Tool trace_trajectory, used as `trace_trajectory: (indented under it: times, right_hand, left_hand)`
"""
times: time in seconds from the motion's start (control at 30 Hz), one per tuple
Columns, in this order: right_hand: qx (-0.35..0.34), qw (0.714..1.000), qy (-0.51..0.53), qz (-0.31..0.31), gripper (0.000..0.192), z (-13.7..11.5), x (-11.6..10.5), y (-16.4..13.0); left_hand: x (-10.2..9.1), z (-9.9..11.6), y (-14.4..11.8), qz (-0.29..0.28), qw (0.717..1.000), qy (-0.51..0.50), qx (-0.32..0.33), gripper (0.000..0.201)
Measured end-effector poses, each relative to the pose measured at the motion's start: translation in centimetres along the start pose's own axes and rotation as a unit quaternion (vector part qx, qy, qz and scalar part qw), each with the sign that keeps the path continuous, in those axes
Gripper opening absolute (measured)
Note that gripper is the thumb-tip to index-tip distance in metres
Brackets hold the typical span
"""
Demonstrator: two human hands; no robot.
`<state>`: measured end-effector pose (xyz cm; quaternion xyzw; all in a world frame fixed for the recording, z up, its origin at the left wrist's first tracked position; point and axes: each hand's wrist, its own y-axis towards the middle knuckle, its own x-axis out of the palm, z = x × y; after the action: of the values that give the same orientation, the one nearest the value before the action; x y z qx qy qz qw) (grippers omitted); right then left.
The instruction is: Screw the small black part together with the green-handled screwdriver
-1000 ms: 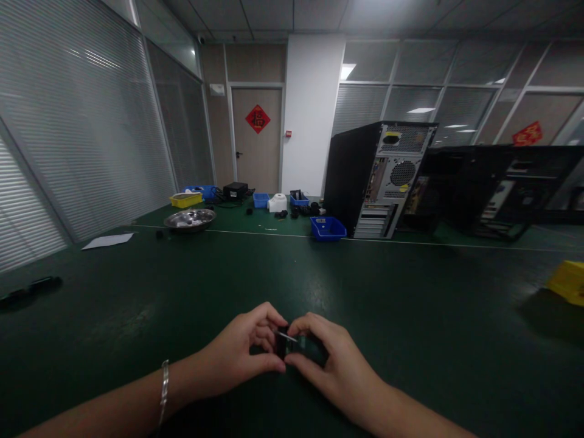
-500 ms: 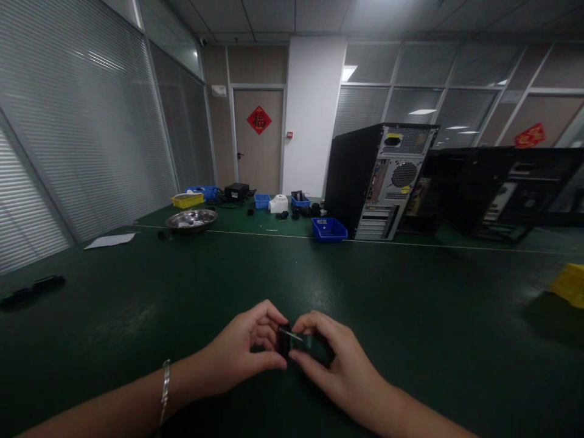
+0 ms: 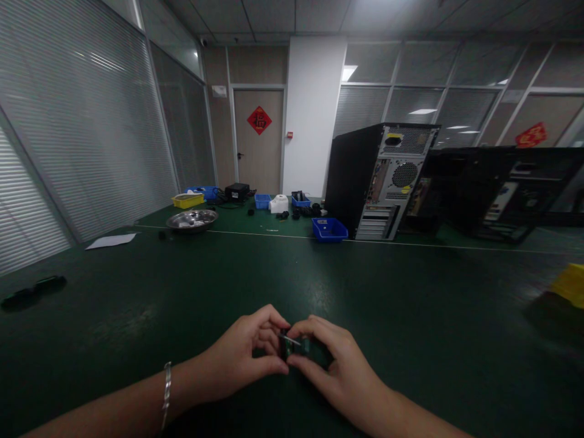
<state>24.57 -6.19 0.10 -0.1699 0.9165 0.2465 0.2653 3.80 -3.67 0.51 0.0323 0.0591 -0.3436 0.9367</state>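
Note:
My left hand (image 3: pixel 255 347) is closed in a pinch on the left end of a small dark part (image 3: pixel 285 345) with a greenish face. From the other side, my right hand (image 3: pixel 333 356) pinches a small dark green piece with a thin bright metal edge (image 3: pixel 292 340). The two pieces meet between my fingertips, just above the green table (image 3: pixel 219 280). Whether they are joined I cannot tell, as fingers hide much of them and the light is dim. A silvery bracelet (image 3: pixel 166 389) circles my left wrist.
Beyond my hands stand a blue bin (image 3: pixel 329 230) and a black computer tower (image 3: pixel 353 182). A metal bowl (image 3: pixel 191 221) and a paper sheet (image 3: pixel 112 241) lie to the left. Dark objects (image 3: pixel 34 292) rest at the left edge, a yellow bin (image 3: pixel 570 286) at the right.
Both hands have shifted slightly down. The right fingertips have come a little closer to the left ones, with the pieces still between them.

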Motion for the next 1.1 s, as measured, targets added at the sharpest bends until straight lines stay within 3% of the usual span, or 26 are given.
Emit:
trace_trajectory:
  times: [0.53,0.8,0.97,1.1]
  right_hand:
    - [0.021,0.997,-0.069,-0.015,0.010,0.0,0.0,0.1]
    - [-0.011,0.993,-0.114,-0.026,0.011,0.0,0.0,0.1]
    - [-0.028,0.994,-0.101,-0.030,0.016,0.1,0.0,0.1]
    - [-0.031,0.997,-0.066,0.008,0.030,0.5,-0.2,0.3]
  left_hand:
    - [-0.1,0.0,-0.3,0.011,0.993,0.109,0.031,0.037]
    - [0.3,0.7,-0.4,0.021,0.994,0.101,0.021,0.017]
    - [0.6,0.9,-0.2,0.012,0.996,0.078,0.030,0.015]
    - [0.2,0.6,0.1,0.059,0.997,0.044,0.029,0.017]
